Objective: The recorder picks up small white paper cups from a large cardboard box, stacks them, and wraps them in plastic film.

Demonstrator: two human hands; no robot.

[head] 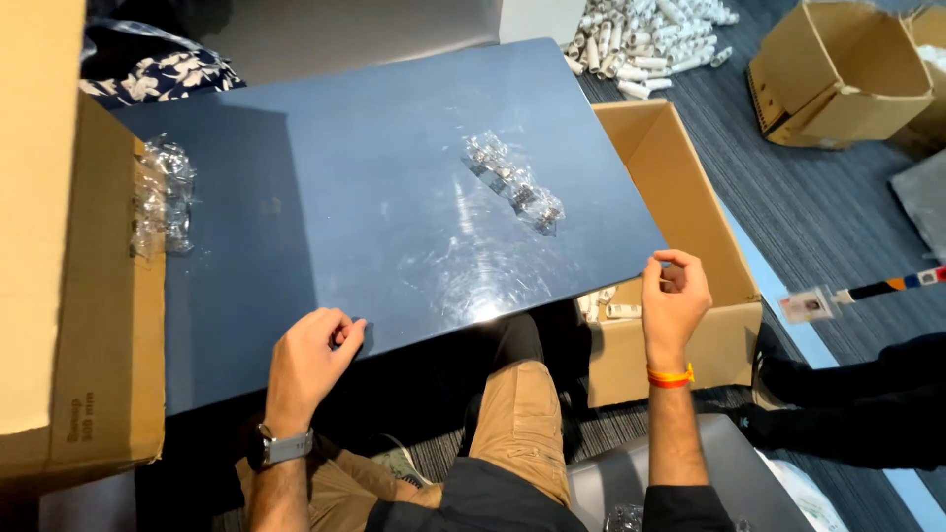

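Now the left hand (310, 357) and right hand (674, 298), both loosely curled and grasping nothing, flank the blue tabletop's (325, 207) near edge, with the clear packets (514, 183) lying beyond them.

One board (345, 187), two hands (307, 360) (675, 296), three open cartons (74, 296) (690, 197) (838, 74), two clear packets of metal parts (512, 182) (163, 197), one heap of white tubes (645, 39), uncountable.
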